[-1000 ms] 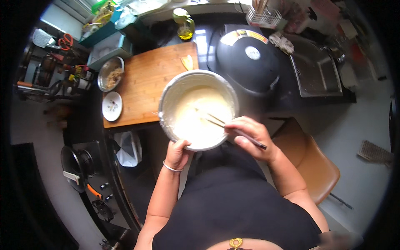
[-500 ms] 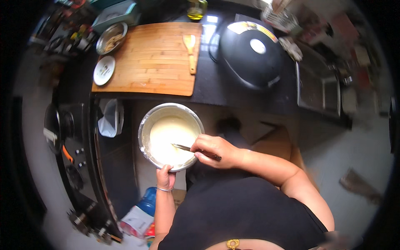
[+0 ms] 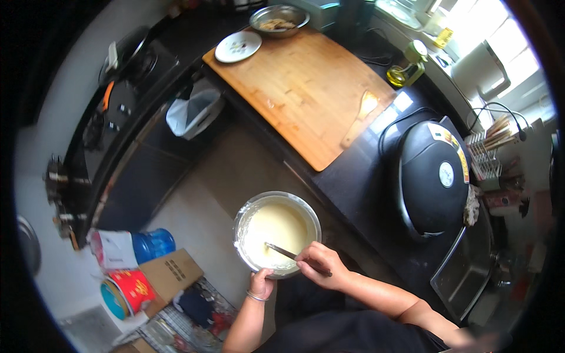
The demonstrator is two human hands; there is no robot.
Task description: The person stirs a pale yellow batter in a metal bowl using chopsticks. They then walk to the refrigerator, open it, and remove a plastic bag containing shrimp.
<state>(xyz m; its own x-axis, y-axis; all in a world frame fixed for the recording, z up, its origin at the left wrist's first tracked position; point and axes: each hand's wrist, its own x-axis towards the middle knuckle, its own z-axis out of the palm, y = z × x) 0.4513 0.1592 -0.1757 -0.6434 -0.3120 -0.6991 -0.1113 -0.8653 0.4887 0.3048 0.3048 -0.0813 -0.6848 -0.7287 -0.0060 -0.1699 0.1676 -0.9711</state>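
Note:
In front of my body, a round metal bowl [image 3: 240, 242] contains a smooth, pale yellow batter [image 3: 281, 226]. My left hand [image 3: 262, 285] grips the bowl's near rim, thumb on the edge, with a bracelet at the wrist. Closed around dark chopsticks [image 3: 282, 252], my right hand [image 3: 321, 265] is above the bowl's near right rim. The chopsticks slant down leftward, and their tips are in the batter. White smears of batter cling to the bowl's inner wall.
Ahead is a dark counter with a wooden board [image 3: 294, 88], a wooden spatula [image 3: 360, 117], a white plate [image 3: 238, 47] and a metal bowl of food [image 3: 279, 22]. At right stand a black round appliance [image 3: 432, 179] and a sink [image 3: 465, 273]. Boxes [image 3: 170, 276] lie lower left.
The view has turned, so the counter now runs diagonally and the floor items show at left. Both hands keep their grips; the bowl appears lower and farther right in the picture.

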